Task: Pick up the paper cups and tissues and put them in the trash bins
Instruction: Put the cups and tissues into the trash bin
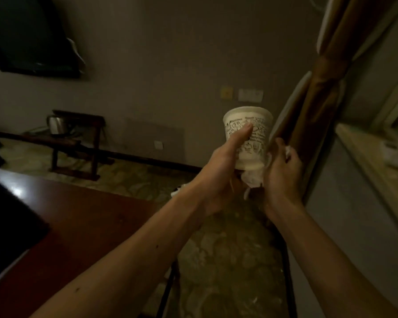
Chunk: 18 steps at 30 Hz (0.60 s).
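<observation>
Head view: left hand point(218, 171) grips the printed paper cup point(251, 138) roughly upright in mid-air, thumb laid up its side; right hand point(283, 173) curls round a crumpled tissue point(253, 180) touching the cup's base, both above the floor, right of the worktop point(90, 214). Step judged: carry phase, items picked up, not yet binned. No trash bin identifiable in frame, so the next move calls for locating one, then releasing both over its opening

Black printed lettering among doodles on wall of paper cup point(259, 145): too blurred to read. No other legible text, label, brand or number.
</observation>
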### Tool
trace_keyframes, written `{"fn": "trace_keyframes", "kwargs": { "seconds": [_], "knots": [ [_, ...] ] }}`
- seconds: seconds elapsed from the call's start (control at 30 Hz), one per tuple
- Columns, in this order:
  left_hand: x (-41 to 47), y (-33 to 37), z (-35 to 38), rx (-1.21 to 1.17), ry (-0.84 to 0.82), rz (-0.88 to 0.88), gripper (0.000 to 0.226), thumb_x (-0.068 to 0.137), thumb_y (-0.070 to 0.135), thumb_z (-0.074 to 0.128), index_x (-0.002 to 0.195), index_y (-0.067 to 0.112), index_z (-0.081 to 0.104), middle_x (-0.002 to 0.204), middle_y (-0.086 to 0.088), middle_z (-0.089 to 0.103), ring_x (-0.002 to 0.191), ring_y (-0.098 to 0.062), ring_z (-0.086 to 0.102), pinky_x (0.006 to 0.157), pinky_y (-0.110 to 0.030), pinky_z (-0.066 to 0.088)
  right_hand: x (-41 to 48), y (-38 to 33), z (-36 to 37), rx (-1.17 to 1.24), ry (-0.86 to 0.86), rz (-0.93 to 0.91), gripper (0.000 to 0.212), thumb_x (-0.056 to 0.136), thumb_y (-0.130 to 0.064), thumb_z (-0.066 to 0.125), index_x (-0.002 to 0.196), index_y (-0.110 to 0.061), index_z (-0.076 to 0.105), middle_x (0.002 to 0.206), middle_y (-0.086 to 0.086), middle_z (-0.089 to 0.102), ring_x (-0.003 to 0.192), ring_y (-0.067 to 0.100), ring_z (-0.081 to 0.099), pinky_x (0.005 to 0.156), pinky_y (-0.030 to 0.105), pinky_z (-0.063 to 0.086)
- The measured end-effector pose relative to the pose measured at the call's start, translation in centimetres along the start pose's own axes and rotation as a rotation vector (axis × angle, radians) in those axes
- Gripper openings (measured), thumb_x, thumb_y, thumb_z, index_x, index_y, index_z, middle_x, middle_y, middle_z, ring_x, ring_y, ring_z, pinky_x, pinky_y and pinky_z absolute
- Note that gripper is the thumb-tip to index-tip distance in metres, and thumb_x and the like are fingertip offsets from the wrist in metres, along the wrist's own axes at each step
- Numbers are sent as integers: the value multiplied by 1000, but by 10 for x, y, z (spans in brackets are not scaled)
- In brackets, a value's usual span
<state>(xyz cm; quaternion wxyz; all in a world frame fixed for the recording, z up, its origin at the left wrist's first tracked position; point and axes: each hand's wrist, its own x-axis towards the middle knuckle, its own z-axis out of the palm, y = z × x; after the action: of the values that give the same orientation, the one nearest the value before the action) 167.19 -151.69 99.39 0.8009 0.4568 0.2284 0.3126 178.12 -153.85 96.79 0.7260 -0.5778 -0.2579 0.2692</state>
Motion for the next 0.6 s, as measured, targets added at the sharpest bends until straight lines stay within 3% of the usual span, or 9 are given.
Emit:
{"fn": "trace_keyframes", "kwargs": {
  "seconds": [0.07,0.13,0.3,0.4,0.43,0.5,0.6],
  "knots": [
    [-30,33,-3,5,16,46,56,90,51,58,130,12,58,118,-9,70,108,-22,67,90,-35,55,-19,-26,30,30,-82,-10,21,104,-31,41,87,-26,51,103,17,65,100,35,66,87,54,55],
    [-57,58,-15,-7,57,95,57,90,50,57,132,12,57,125,-11,67,114,-23,64,96,-37,51,-37,-38,60,24,-188,-24,22,105,-34,39,86,-28,50,98,14,65,98,34,66,85,55,55],
    [-119,99,-59,24,245,240,63,91,52,55,135,7,54,126,-14,65,115,-27,62,100,-42,49,-75,-39,133,71,-536,36,23,101,-50,37,99,-35,54,95,2,72,83,17,73,58,28,56],
    [-159,114,-82,37,432,321,63,88,52,59,131,7,58,126,-18,64,119,-33,60,104,-48,46,-105,-33,171,53,-801,96,29,98,-57,35,105,-37,55,90,-5,74,81,15,74,57,26,56],
    [-171,117,-89,34,490,340,62,87,53,60,129,7,60,124,-18,66,118,-33,61,103,-48,48,-116,-31,182,46,-883,122,30,98,-58,34,106,-37,55,92,-5,74,81,16,74,58,28,56],
    [-195,120,-101,34,595,401,56,85,53,62,120,10,66,117,-15,70,108,-28,68,86,-38,57,-137,-25,201,30,-1036,154,29,98,-56,35,106,-38,56,95,-3,74,83,17,73,63,32,57],
    [-229,111,-112,68,752,488,54,76,61,68,109,19,73,112,-13,72,98,-24,71,70,-30,58,-166,-17,216,17,-1296,127,33,95,-58,37,113,-37,53,99,-7,73,85,16,73,64,28,55]
  ]
}}
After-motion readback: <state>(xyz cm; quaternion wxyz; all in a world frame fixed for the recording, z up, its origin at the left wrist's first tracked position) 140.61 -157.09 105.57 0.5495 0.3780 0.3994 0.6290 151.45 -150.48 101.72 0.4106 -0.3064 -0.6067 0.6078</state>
